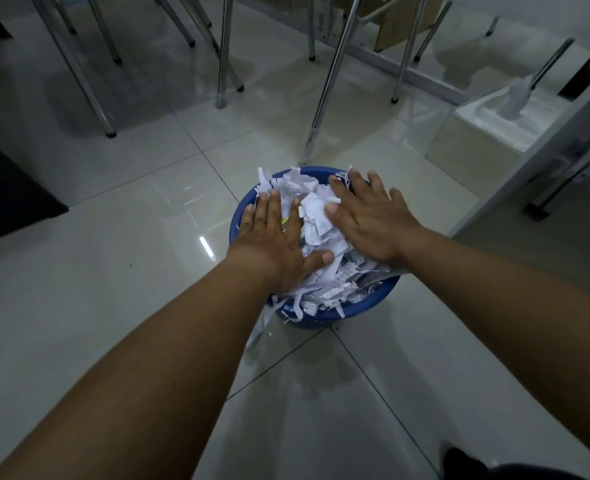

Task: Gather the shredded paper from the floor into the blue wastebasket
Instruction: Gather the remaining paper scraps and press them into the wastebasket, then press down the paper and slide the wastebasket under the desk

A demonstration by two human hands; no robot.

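Observation:
The blue wastebasket (pixel 338 311) stands on the tiled floor in the middle of the view, heaped above its rim with white shredded paper (pixel 316 216). My left hand (pixel 274 237) lies flat on the left side of the heap, fingers straight and spread, thumb pointing right. My right hand (pixel 369 220) presses flat on the right side of the heap, fingers spread toward the far rim. A few strips (pixel 264 329) hang over the near-left rim down to the floor.
Metal chair and table legs (pixel 224 53) stand behind the basket. A white tissue box (pixel 487 133) sits at the right beside a grey frame (pixel 546 147). A dark mat (pixel 6 188) lies at the left edge. Glossy floor tiles surround the basket.

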